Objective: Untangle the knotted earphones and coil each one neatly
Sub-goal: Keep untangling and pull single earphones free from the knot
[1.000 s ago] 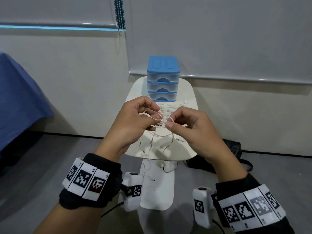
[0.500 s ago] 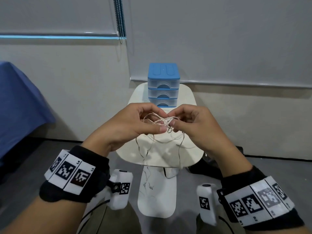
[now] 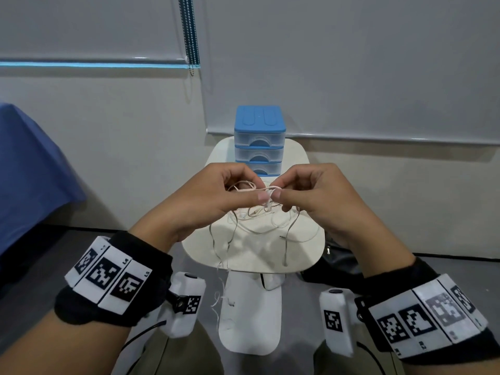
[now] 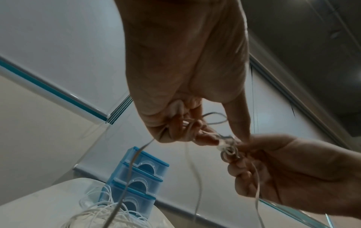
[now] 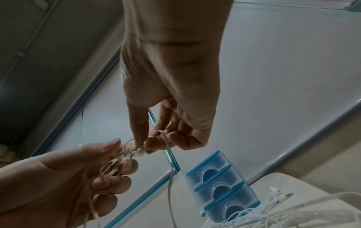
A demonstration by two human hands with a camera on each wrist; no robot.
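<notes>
Two hands work above a small white counter (image 3: 311, 255). The left hand (image 3: 216, 201) and the right hand (image 3: 319, 196) meet at one knot (image 3: 267, 194) in a pale earphone cable (image 3: 243, 186), held in the air between them; each grip is closed on it, thumb and forefinger pinching the tangle from either side, with the left hand's other fingers curled round loops of the cable. Several strands hang from the knot down past the counter's near edge; the exact count cannot be told. On the counter lies a second heap of white earphones (image 5: 283, 216), with at least two earbuds and one plug showing in the right wrist view. Behind that heap stands one blue drawer unit (image 3: 259, 139) with three clear drawers stacked one above another.
</notes>
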